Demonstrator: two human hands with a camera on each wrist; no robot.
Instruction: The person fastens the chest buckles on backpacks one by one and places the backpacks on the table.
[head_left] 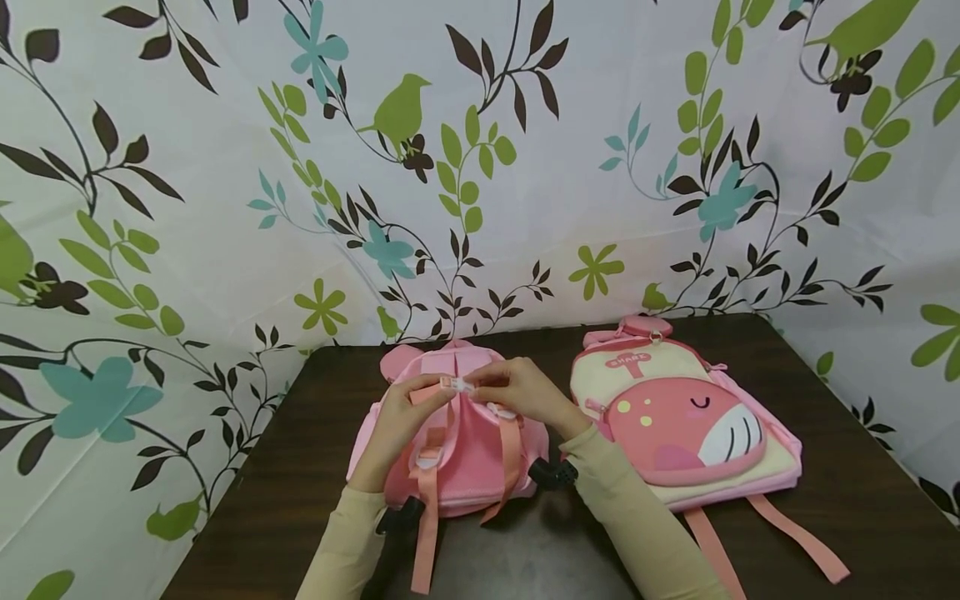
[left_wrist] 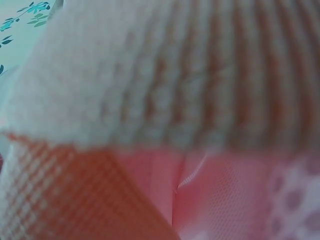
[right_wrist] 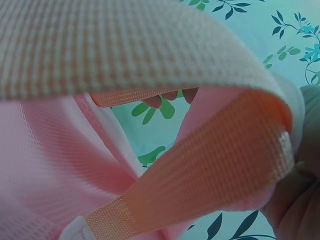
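A pink backpack lies with its shoulder straps facing up. Over its upper part, a small whitish buckle on coral webbing spans the fingertips of both hands. My left hand pinches the buckle's left end and its strap. From the other side my right hand pinches the right end, wrist bent inward. In the right wrist view a coral strap loops up close to the hand, with fingertips showing behind it. A ribbed band hides most of the left wrist view.
A second backpack, cream and pink with a whale front pocket, lies to the right, its straps trailing toward the front. The dark wooden table meets a leaf-and-bird patterned cloth at the back. Loose coral strap ends hang toward me.
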